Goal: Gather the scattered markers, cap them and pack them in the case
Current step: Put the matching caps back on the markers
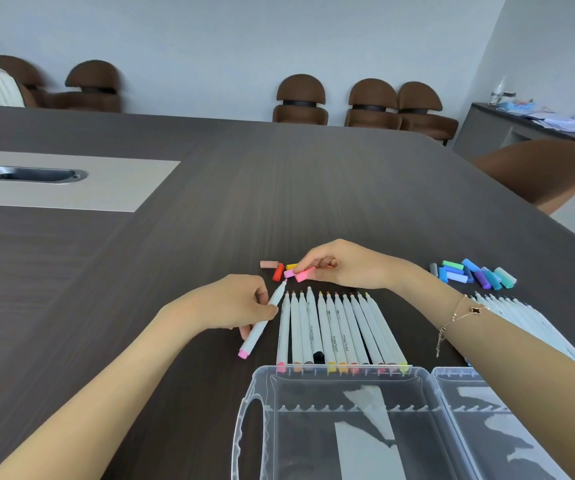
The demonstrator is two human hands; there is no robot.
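Note:
My left hand (pixel 234 303) grips an uncapped white marker with a pink end (pixel 262 323), its tip pointing up toward the caps. My right hand (pixel 341 265) pinches a pink cap (pixel 305 274) just above the marker's tip. Loose warm-coloured caps (pixel 277 270) lie beside that cap. A row of several uncapped white markers (pixel 341 330) lies side by side in front of the open clear plastic case (pixel 348 424). A second row of white markers (pixel 521 313) lies to the right, partly hidden by my right forearm.
A pile of blue, green and purple caps (pixel 473 273) lies at the right of the dark wooden table (pixel 244 188). A metal cable hatch (pixel 29 174) sits in a light panel at far left. Brown chairs (pixel 372 102) line the far edge; another chair (pixel 542 171) stands at right.

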